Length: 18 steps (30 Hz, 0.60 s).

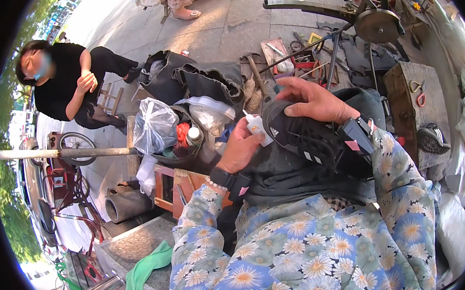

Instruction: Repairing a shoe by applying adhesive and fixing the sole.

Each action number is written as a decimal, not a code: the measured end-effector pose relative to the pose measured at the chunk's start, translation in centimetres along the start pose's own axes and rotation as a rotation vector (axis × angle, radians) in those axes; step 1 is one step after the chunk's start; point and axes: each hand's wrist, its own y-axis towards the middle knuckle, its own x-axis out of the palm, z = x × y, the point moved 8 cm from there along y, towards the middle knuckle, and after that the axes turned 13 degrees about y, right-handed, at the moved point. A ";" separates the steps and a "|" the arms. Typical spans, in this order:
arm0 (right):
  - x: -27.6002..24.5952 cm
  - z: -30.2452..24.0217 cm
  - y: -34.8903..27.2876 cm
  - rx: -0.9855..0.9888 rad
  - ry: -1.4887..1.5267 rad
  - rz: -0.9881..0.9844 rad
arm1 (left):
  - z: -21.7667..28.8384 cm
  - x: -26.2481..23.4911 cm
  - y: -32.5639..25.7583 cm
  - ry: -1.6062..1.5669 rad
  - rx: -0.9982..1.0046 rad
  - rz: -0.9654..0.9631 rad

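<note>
A grey paved floor (224, 27) runs under everything. At the top right stands a big metal machine (341, 8) with a round wheel (378, 25). Under it, a wooden box (410, 100) holds red pliers (419, 98) on top, and a dark shoe (432, 139) sits at its near edge. A person (63, 81) in black squats at the left, well away from the hands. Between that person and the hands sit dark bags (195, 80) and a shiny clear bag (154, 126); they stand beyond the hands and block nothing. Small tools (291, 54) lie scattered on the floor past them.

On the lap, over a soft dark cloth (294, 175), lies a black shoe (301, 132) with a bumpy sole. The right hand (313, 99) lies curled over the top of the shoe and holds it steady. The left hand (239, 149) is closed around a small white bottle (256, 127), with its tip right next to the shoe's edge. Both arms wear flowery sleeves (304, 247) and dark wrist bands (229, 178). A green rag (144, 272) lies on a stone ledge (126, 244) at the bottom left.
</note>
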 end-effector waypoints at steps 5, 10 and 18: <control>0.1 -0.2 -0.1 0.008 -0.193 0.060 | 5.5 -0.8 -1.8 0.247 -0.012 0.104; 0.2 -0.6 0.6 0.011 -0.264 0.095 | 9.1 -1.3 -2.2 0.878 0.230 0.082; -0.5 -0.2 1.2 0.077 -0.527 0.134 | 11.1 0.0 -1.4 0.918 0.178 0.055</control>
